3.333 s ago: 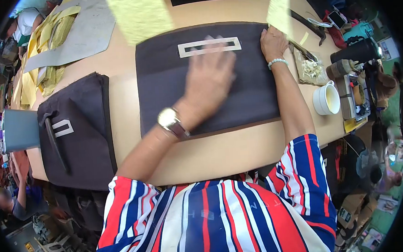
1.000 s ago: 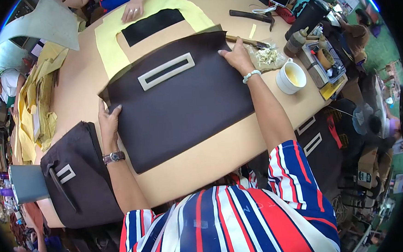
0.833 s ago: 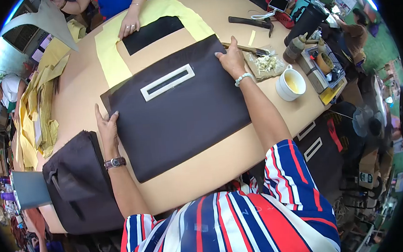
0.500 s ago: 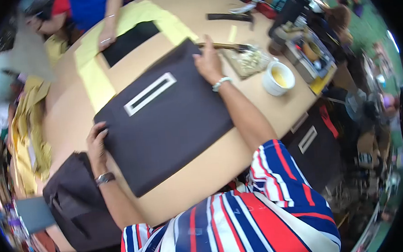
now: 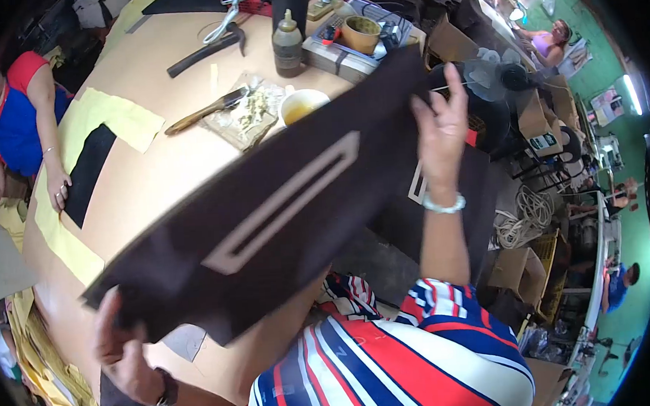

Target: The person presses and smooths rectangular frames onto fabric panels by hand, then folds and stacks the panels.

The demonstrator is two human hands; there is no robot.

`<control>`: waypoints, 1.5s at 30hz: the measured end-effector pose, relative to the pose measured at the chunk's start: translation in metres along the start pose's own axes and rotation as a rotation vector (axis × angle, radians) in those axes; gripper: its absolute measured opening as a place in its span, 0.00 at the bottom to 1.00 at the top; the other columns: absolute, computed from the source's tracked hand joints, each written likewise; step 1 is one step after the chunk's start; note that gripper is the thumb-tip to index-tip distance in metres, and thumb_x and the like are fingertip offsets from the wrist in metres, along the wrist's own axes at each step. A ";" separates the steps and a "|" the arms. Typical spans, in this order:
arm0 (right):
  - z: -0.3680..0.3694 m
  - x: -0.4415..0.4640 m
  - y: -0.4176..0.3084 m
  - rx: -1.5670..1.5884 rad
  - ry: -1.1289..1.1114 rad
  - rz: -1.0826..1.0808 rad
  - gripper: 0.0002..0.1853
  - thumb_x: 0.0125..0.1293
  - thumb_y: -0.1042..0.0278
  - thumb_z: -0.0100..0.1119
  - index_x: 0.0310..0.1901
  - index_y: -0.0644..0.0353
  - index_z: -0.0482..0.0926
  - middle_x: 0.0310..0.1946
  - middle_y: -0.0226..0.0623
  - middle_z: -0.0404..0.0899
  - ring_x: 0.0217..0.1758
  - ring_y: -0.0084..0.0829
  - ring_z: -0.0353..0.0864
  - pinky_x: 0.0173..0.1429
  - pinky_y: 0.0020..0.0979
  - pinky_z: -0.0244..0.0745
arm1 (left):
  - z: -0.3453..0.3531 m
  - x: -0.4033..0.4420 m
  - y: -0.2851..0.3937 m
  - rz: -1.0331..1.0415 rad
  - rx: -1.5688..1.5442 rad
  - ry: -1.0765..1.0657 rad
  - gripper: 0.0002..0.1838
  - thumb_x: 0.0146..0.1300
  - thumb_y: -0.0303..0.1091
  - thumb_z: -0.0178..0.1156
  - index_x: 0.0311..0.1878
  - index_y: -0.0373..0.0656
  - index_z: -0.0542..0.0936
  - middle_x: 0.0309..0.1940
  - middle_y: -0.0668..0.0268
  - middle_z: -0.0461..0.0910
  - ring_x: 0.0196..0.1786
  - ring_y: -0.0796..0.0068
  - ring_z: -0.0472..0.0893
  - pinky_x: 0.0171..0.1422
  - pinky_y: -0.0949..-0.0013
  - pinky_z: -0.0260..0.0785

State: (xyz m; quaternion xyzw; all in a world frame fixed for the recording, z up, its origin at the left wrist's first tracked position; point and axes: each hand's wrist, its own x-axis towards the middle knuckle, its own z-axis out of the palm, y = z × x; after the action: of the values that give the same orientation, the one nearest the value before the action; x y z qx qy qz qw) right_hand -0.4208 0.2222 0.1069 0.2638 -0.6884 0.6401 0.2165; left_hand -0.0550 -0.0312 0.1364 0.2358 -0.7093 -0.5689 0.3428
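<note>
A dark brown panel with a pale rectangular frame on it is held up at a slant above the table. My left hand grips its lower left corner, thumb at the edge. My right hand is at its right end, with the fingertips pointing up near the edge. Below and beyond the right hand hangs another dark panel with a pale frame, partly hidden. The held panel overlaps a white cup of yellow liquid in the view.
On the table are a brush, a hammer, a glue bottle and a tray of supplies. A co-worker's hand rests by yellow material at the left. Boxes stand at the right.
The brown panel has been lifted off the table and swung to the right, tilting, with both hands at its ends. The view has turned to the right.
</note>
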 end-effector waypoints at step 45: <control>-0.229 -0.011 0.303 -1.489 -0.444 0.322 0.33 0.55 0.76 0.52 0.65 0.49 0.61 0.47 0.44 0.76 0.56 0.40 0.72 0.67 0.55 0.51 | 0.419 -0.119 -0.174 -0.809 -0.039 -1.154 0.14 0.57 0.21 0.54 0.46 0.39 0.81 0.45 0.54 0.80 0.50 0.62 0.80 0.58 0.71 0.69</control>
State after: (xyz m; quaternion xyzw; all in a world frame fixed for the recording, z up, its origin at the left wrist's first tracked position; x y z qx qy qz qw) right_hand -0.6155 0.4635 -0.1125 0.0683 -0.9923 -0.0326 0.0984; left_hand -0.3035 0.2834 -0.1069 0.1356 -0.6242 -0.6986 -0.3225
